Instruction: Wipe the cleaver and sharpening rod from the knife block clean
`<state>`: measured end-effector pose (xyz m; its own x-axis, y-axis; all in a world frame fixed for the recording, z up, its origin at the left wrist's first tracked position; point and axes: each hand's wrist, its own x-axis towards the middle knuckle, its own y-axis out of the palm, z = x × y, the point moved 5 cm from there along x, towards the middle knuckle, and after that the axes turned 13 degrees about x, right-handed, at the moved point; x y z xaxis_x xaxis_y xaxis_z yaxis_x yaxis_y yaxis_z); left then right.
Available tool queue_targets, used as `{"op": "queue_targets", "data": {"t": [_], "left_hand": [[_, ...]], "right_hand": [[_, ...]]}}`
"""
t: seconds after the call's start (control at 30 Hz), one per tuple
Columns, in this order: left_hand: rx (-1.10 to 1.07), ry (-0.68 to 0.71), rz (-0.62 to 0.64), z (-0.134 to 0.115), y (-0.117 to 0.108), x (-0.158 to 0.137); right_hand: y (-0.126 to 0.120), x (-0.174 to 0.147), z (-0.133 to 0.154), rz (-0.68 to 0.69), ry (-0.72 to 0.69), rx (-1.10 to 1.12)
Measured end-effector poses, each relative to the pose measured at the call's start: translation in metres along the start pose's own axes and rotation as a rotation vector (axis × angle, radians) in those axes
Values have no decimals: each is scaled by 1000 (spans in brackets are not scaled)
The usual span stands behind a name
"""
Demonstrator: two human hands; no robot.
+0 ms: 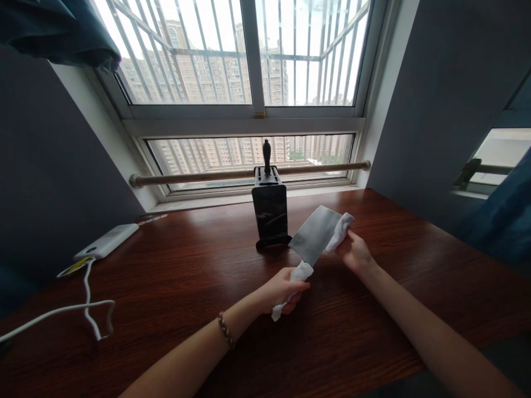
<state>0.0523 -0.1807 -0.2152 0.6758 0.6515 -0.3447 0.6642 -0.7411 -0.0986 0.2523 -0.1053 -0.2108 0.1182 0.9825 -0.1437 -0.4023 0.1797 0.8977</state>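
A cleaver (317, 231) with a broad grey blade is held above the table, tilted up to the right. My left hand (283, 290) is closed around its handle, with a crumpled white tissue (302, 271) wrapped between the palm and the handle. The handle itself is mostly hidden. My right hand (354, 253) pinches a folded white cloth or tissue (340, 231) against the blade's right edge. Just left of the blade stands a black knife block (270, 213), with one dark-handled knife (266, 157) upright in its top.
The brown wooden table (186, 265) runs up to a window sill. A white power strip or box (107, 241) lies at the left, with a white cable (88, 293) trailing toward the front. A horizontal rail (199, 178) crosses before the window. Blue curtain (504, 215) hangs at right.
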Motion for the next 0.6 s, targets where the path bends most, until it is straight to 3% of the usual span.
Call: {"op": "queue_targets", "data": {"t": [0.17, 0.33, 0.47, 0.6], "left_hand": [[-20, -33, -41, 3, -4, 2], [-38, -29, -49, 4, -5, 2], [-37, -7, -34, 2, -4, 3], [-25, -3, -11, 0, -2, 2]], "right_hand": [[2, -19, -37, 133, 184, -106], [3, -32, -53, 234, 314, -175], [-1, -29, -51, 168, 291, -184], [-4, -17, -32, 57, 140, -165]]}}
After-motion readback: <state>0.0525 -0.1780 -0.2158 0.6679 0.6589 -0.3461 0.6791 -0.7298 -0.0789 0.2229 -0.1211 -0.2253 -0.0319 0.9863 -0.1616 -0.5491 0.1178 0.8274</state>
